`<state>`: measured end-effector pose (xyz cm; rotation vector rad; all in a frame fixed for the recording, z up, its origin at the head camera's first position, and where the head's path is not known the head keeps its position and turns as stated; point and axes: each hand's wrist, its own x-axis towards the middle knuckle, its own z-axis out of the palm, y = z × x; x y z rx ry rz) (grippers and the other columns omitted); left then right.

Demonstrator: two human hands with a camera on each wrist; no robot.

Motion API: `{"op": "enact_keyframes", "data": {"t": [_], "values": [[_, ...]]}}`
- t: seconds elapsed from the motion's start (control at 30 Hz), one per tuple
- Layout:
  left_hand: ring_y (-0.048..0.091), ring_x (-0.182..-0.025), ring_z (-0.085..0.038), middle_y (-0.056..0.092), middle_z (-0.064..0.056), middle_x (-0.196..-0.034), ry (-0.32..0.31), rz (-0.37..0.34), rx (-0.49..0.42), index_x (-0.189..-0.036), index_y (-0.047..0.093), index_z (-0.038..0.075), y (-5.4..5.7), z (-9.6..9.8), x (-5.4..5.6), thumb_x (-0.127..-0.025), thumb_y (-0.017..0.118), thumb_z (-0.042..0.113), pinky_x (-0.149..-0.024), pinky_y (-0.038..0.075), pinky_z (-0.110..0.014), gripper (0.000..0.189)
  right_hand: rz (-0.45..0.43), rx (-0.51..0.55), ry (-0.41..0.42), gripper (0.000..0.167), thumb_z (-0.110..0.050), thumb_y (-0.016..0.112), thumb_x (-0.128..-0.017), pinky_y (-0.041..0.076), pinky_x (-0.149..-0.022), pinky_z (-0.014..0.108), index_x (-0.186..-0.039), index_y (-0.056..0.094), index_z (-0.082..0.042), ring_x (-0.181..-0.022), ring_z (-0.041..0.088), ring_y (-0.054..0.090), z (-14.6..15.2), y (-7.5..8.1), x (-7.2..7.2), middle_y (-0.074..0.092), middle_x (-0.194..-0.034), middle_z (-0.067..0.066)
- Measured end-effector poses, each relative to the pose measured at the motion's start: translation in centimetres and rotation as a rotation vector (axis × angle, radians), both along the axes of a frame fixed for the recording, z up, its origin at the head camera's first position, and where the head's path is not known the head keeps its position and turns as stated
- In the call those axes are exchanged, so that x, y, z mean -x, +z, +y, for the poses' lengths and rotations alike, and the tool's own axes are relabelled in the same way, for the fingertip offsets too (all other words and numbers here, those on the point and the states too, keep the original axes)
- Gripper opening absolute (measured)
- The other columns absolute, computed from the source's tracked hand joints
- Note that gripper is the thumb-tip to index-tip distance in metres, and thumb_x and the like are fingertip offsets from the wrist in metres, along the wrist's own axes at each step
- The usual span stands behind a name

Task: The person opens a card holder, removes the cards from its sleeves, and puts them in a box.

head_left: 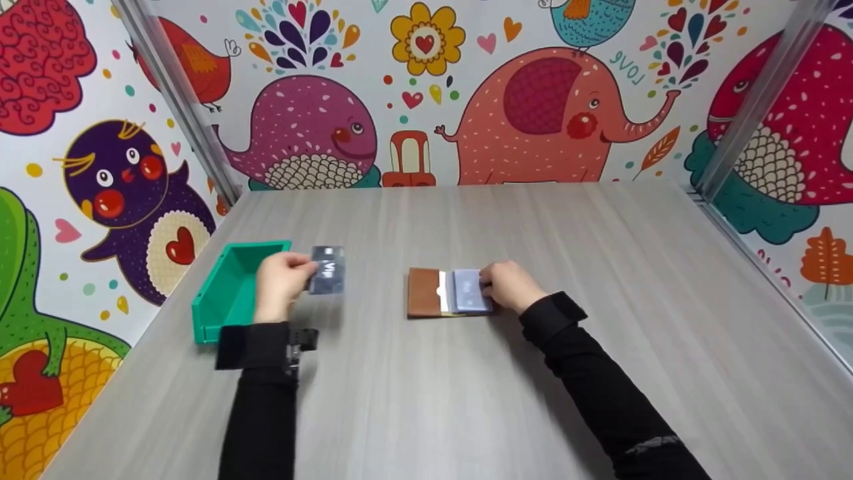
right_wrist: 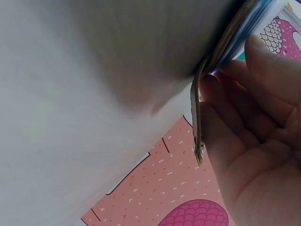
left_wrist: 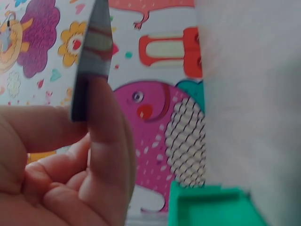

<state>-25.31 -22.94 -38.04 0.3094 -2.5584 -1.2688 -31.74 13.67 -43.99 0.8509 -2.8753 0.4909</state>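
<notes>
My left hand point(head_left: 283, 283) pinches a dark card marked VIP point(head_left: 327, 270) between thumb and fingers, raised beside the green bin. The left wrist view shows the same card point(left_wrist: 96, 42) almost edge-on. Lying unfolded on the table is a brown card wallet point(head_left: 424, 293), with a white card edge and clear plastic sleeves point(head_left: 470, 291) inside. At its right side, my right hand point(head_left: 513, 287) holds the sleeves' edge. Seen from the right wrist, the thumb lies on the stacked sleeves point(right_wrist: 247, 30) while other fingers touch the wallet's cover point(right_wrist: 196, 117).
A green plastic bin point(head_left: 230, 287) stands on the left of the table, partly behind the left hand; what it holds cannot be made out. The grey wood-grain table point(head_left: 413, 400) is bounded by printed cartoon panels point(head_left: 533, 120) at the back and sides.
</notes>
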Motion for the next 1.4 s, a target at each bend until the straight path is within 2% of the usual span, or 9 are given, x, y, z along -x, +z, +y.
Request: {"op": "enact_keyframes", "data": {"t": [0.13,0.4,0.67,0.73,0.83,0.97,1.07,1.3,1.4], "values": [[0.061,-0.094,-0.035,0.065,-0.028,-0.112,0.059,0.005,-0.006,-0.116,0.066,-0.011,0.6,-2.1,-0.9,-0.094,0.064,0.010,-0.072,0.047,-0.032,0.030,0.006,-0.005,0.002,0.007,0.005,0.074,-0.080,0.052,-0.074,0.041,-0.078,0.068,0.000,-0.078,0.029,0.063,0.0,0.0,0.0,0.070,-0.087,0.013],[0.057,-0.099,-0.027,0.061,-0.028,-0.121,0.163,-0.005,-0.074,-0.123,0.062,-0.011,0.9,-6.1,-2.3,-0.096,0.062,0.011,-0.067,0.043,-0.016,0.035,0.038,-0.014,0.009,0.012,0.003,0.075,-0.078,0.052,-0.071,0.040,-0.073,0.065,-0.002,-0.075,0.027,0.062,0.1,0.0,0.0,0.068,-0.083,0.010],[0.052,-0.076,-0.003,0.062,-0.025,-0.119,0.251,-0.009,-0.100,-0.122,0.063,-0.011,0.4,-9.0,-3.5,-0.094,0.065,0.012,-0.064,0.043,-0.014,0.036,0.027,-0.019,-0.004,0.013,0.002,0.077,-0.078,0.051,-0.069,0.040,-0.073,0.065,-0.002,-0.073,0.026,0.060,0.0,-0.1,0.1,0.067,-0.081,0.010],[0.055,-0.081,-0.008,0.062,-0.025,-0.120,0.270,-0.021,-0.081,-0.123,0.064,-0.009,0.3,-9.6,-3.8,-0.095,0.064,0.015,-0.066,0.042,-0.017,0.037,0.026,-0.015,-0.003,0.014,0.002,0.077,-0.078,0.050,-0.069,0.040,-0.073,0.065,-0.002,-0.072,0.025,0.059,0.0,-0.1,0.1,0.067,-0.081,0.009],[0.058,-0.098,-0.026,0.060,-0.028,-0.123,0.293,-0.026,-0.056,-0.124,0.063,-0.010,0.2,-10.5,-4.0,-0.095,0.063,0.017,-0.077,0.044,-0.027,0.039,0.020,-0.006,0.001,0.018,0.004,0.076,-0.076,0.049,-0.067,0.038,-0.068,0.061,-0.003,-0.069,0.024,0.055,0.0,0.0,0.1,0.064,-0.077,0.008],[0.050,-0.119,-0.041,0.056,-0.032,-0.129,0.307,-0.038,-0.053,-0.125,0.060,-0.011,0.0,-11.3,-4.2,-0.096,0.061,0.017,-0.096,0.039,-0.046,0.041,0.012,-0.001,0.008,0.023,0.004,0.075,-0.076,0.047,-0.064,0.036,-0.065,0.056,-0.003,-0.066,0.021,0.050,-0.1,0.0,0.1,0.061,-0.073,0.007],[0.047,-0.122,-0.043,0.054,-0.033,-0.131,0.311,-0.060,-0.068,-0.127,0.058,-0.012,-0.3,-11.8,-4.2,-0.097,0.060,0.017,-0.102,0.035,-0.051,0.042,0.007,0.000,0.002,0.022,0.004,0.075,-0.077,0.047,-0.064,0.037,-0.067,0.057,-0.002,-0.066,0.022,0.050,-0.1,0.0,0.0,0.062,-0.073,0.007],[0.048,-0.116,-0.041,0.055,-0.033,-0.128,0.316,-0.101,-0.078,-0.125,0.059,-0.013,-0.8,-11.8,-3.6,-0.097,0.059,0.016,-0.091,0.038,-0.044,0.040,-0.007,0.005,-0.011,0.020,0.004,0.075,-0.077,0.047,-0.064,0.036,-0.067,0.059,-0.003,-0.066,0.022,0.050,0.0,0.1,0.1,0.062,-0.074,0.007],[0.049,-0.114,-0.043,0.057,-0.033,-0.124,0.310,-0.092,-0.056,-0.122,0.060,-0.014,-1.2,-11.7,-3.3,-0.096,0.060,0.013,-0.094,0.038,-0.048,0.038,-0.011,0.008,-0.012,0.020,0.004,0.075,-0.077,0.047,-0.064,0.036,-0.067,0.059,-0.003,-0.066,0.022,0.050,0.1,0.1,0.1,0.061,-0.073,0.006]]}}
